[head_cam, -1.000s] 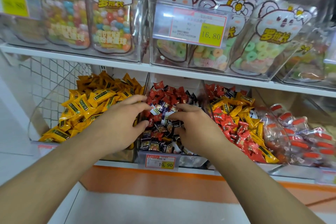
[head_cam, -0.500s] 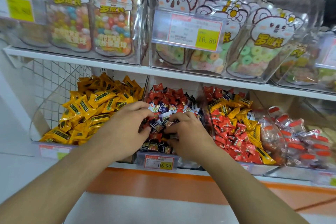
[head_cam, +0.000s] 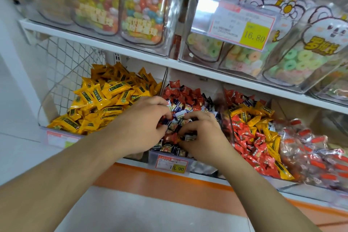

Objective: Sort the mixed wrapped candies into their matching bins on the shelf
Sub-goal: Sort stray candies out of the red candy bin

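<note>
Both my hands dig in the middle clear bin [head_cam: 170,156] of red and dark wrapped candies [head_cam: 185,98]: left hand [head_cam: 143,124] and right hand [head_cam: 199,133] curled, pinching wrappers. Yellow-wrapped candy bin [head_cam: 105,103] left, mixed red-and-yellow bin [head_cam: 252,130] right.

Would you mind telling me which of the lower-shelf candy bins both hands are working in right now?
The middle bin, holding red and dark blue wrapped candies, with the 19.90 price tag. Left hand and right hand both dig there; the all-yellow bin sits left.

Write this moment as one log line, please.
left hand: in middle bin | right hand: same, fingers curled | grasp: unclear | yellow strays: unsorted
</note>
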Motion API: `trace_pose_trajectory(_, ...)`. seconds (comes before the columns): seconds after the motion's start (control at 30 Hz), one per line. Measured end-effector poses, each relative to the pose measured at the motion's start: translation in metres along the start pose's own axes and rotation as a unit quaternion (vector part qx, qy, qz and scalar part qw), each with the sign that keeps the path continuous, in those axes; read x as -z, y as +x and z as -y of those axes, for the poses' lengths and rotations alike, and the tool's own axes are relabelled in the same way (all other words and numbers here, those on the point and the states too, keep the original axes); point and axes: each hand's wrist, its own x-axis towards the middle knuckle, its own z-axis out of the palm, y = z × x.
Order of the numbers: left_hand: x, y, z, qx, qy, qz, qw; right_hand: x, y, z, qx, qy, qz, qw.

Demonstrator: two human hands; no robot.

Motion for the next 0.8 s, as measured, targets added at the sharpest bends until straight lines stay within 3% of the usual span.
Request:
trace_pose_trajectory(0.23,0.006,-0.004,-0.005,-0.041,-0.007,-0.046,0.998,0.026,-0.014,0.01,-0.007,0.153,-0.067,0.986)
trace_pose_trajectory(0.37,0.008,-0.008,-0.014,-0.03,-0.075,-0.048,0.996,0.044,-0.018,0.025,-0.061,0.373,-0.065,0.924)
trace_pose_trajectory(0.5,0.019,-0.013,-0.02,-0.011,-0.168,-0.068,0.983,0.047,-0.019,0.037,-0.053,0.47,-0.028,0.881)
trace_pose_trajectory(0.6,0.036,-0.015,-0.012,0.007,-0.145,-0.104,0.984,0.046,-0.017,0.039,-0.051,0.488,-0.021,0.871)
trace_pose_trajectory(0.7,0.053,-0.017,0.01,0.072,-0.077,-0.171,0.98,0.037,-0.014,0.034,-0.074,0.407,-0.063,0.908)
trace_pose_trajectory(0.8,0.057,-0.018,0.027,0.147,0.035,-0.147,0.978,0.027,-0.013,0.032,-0.062,0.347,-0.083,0.932)
